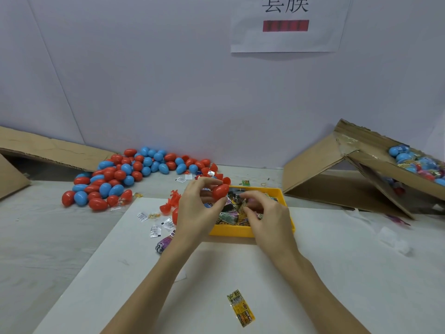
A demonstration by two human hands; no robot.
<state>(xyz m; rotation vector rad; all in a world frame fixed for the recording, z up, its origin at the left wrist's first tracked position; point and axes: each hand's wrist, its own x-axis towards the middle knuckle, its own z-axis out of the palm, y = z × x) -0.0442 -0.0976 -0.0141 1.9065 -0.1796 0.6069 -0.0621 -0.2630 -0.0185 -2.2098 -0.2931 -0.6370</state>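
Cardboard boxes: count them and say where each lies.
2. The left cardboard box lies on its side beside the pile of red and blue plastic eggs; the right cardboard box lies tipped, with wrapped eggs on its flap. Others may sit outside the frame.

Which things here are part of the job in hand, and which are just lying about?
In hand: left hand gripping red egg; right hand pinching a packet; yellow tray.
Lying about: egg pile; loose wrapper; white sachets; cardboard box; wall sign.

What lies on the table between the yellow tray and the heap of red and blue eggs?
In the head view, loose red egg halves and small white sachets lie there, left of the yellow tray; the left hand covers part.
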